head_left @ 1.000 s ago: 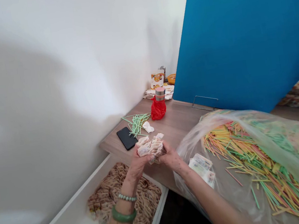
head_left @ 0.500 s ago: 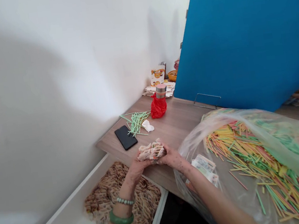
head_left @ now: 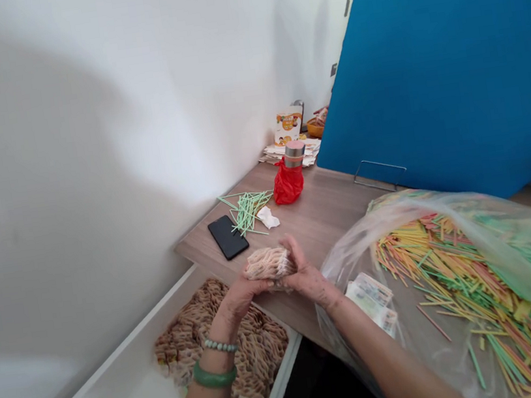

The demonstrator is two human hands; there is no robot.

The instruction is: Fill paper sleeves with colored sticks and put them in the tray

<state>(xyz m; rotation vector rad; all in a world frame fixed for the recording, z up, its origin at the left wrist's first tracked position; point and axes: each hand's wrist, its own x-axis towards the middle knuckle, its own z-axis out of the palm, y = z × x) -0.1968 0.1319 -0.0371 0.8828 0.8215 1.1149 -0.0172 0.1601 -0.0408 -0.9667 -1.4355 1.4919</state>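
Note:
A tight bundle of folded printed paper pieces (head_left: 268, 263) sits between both my hands above the front edge of the wooden desk (head_left: 327, 213). My left hand (head_left: 238, 296), with a green bangle and a bead bracelet on its wrist, cups the bundle from below and the left. My right hand (head_left: 305, 272) wraps it from the right, thumb up over its end. Below my left arm a white tray (head_left: 124, 390) holds a heap of similar brown folded pieces (head_left: 247, 353).
A clear plastic bag of coloured thin sticks (head_left: 475, 281) fills the desk's right side, printed labels (head_left: 371, 296) inside it. Farther back lie a black phone (head_left: 228, 236), loose green sticks (head_left: 247, 208), a white scrap, a red bag with a steel flask (head_left: 289, 176) and a blue divider (head_left: 445, 68).
The loose, fanned stack of paper pieces has been pressed into a compact bundle. Both hands closed tighter round it and stayed over the desk edge. The view shifted slightly.

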